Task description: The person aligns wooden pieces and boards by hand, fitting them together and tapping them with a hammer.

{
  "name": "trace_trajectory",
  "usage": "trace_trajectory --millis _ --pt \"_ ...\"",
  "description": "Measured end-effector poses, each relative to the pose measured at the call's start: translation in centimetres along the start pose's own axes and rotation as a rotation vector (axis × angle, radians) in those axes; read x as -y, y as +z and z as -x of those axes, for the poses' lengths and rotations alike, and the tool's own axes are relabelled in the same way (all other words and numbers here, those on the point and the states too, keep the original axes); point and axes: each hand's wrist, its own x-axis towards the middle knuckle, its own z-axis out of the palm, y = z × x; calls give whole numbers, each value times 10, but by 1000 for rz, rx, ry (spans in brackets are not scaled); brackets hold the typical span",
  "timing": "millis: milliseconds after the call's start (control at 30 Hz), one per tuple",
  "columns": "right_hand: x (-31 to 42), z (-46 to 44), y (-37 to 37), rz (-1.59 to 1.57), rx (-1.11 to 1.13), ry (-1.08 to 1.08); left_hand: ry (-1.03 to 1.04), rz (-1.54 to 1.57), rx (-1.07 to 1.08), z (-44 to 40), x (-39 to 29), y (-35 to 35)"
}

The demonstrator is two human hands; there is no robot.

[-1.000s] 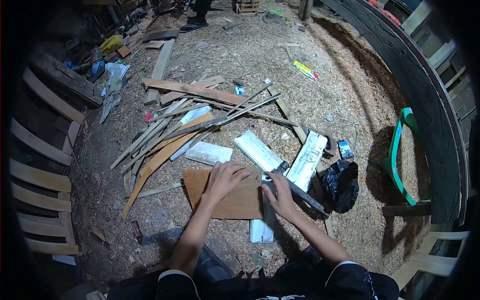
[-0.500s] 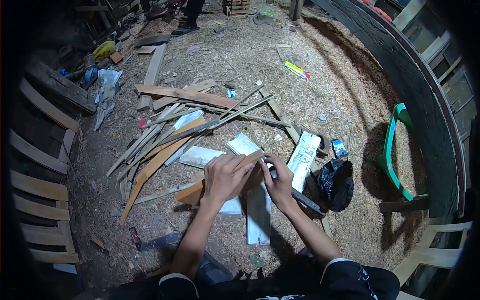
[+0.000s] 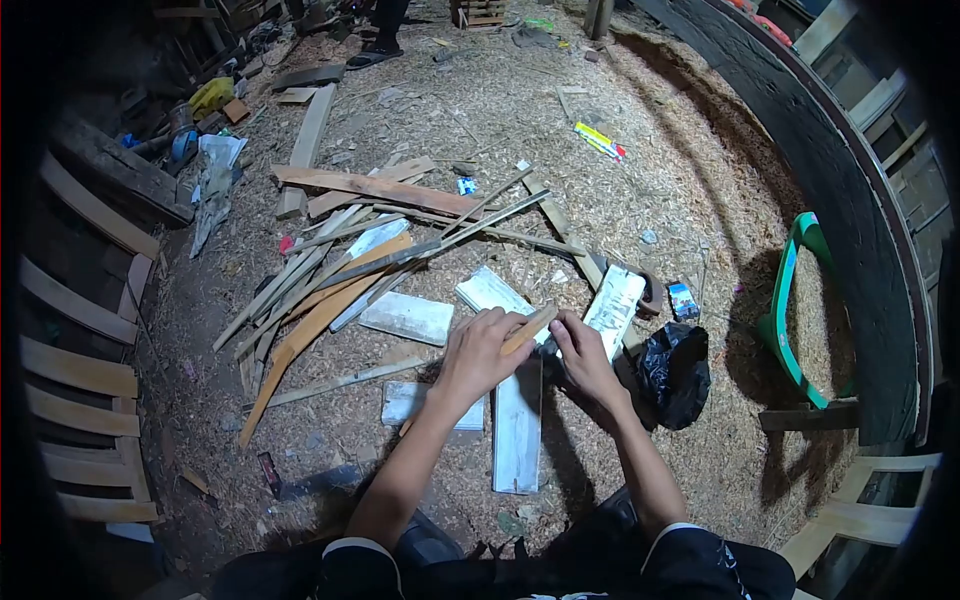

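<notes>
My left hand is closed around a narrow strip of wood, whose pale end sticks out past the fingers. Right beside that end is my right hand, its fingers curled and pressed together; what they pinch, if anything, is hidden. Below the hands lies a white-painted board, pointing toward me. Another white-painted board rests just beyond my right hand. To the left are two short white pieces, one whitish plank and one lower painted piece.
A heap of wooden strips spreads across the shavings ahead on the left. A black plastic bag and a green plastic frame are on the right. Slatted wooden parts stand at the left edge. A person's sandalled foot shows far ahead.
Both hands have shifted slightly right, and the wooden strip has turned with them. Less of its left part shows now, uncovering the white pieces on the left.
</notes>
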Motion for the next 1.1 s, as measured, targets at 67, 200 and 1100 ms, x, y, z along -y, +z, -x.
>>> trace_trajectory --millis 67,200,1100 --pt "2 -4 -9 82 -4 -24 37 16 3 -4 5 6" --pt "-1 -6 -4 254 -27 -74 -63 165 98 -9 0 6" --pt "5 -8 4 149 -84 -21 -47 76 123 -6 5 10"
